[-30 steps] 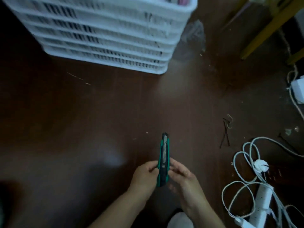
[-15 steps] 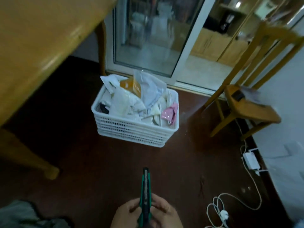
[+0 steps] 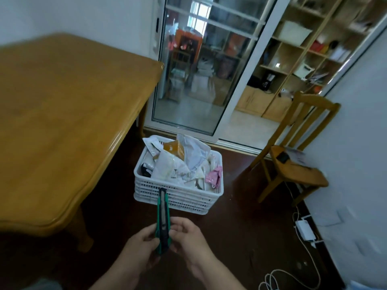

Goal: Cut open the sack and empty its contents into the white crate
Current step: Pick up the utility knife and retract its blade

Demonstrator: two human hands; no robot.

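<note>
Fingers: the person is pinching a green utility knife (image 3: 162, 222) from both sides, the left hand (image 3: 140, 243) closing thumb and fingertips on its lower body, the right hand (image 3: 188, 237) curling around the opposite edge.
Blade state: whether the blade is extended cannot be told; the tip is reading as a dark end only.
Knife heading: the tool is pointing toward twelve o'clock, its tip overlapping the near wall of the white crate (image 3: 217, 191) in this view.
Crate: it is sitting on the dark floor at twelve o'clock from the hands, piled above the rim with paper packets and wrappers (image 3: 178, 164).
Sack: none is showing in this view, so its place cannot be stated; the contents appear already emptied, which suggests the task is closing out.
Hazard, fingers: the right fingertips are lying along the knife's edge; a slider pushed the wrong way would be running steel past them.
Hazard, stowing: a knife put down with blade out would be endangering the next grab.
Hazard, footing: white cables (image 3: 278, 279) are coiling at four o'clock, and a table (image 3: 62, 122) corner is standing at ten o'clock; stepping while holding the knife is risking a trip.
</note>
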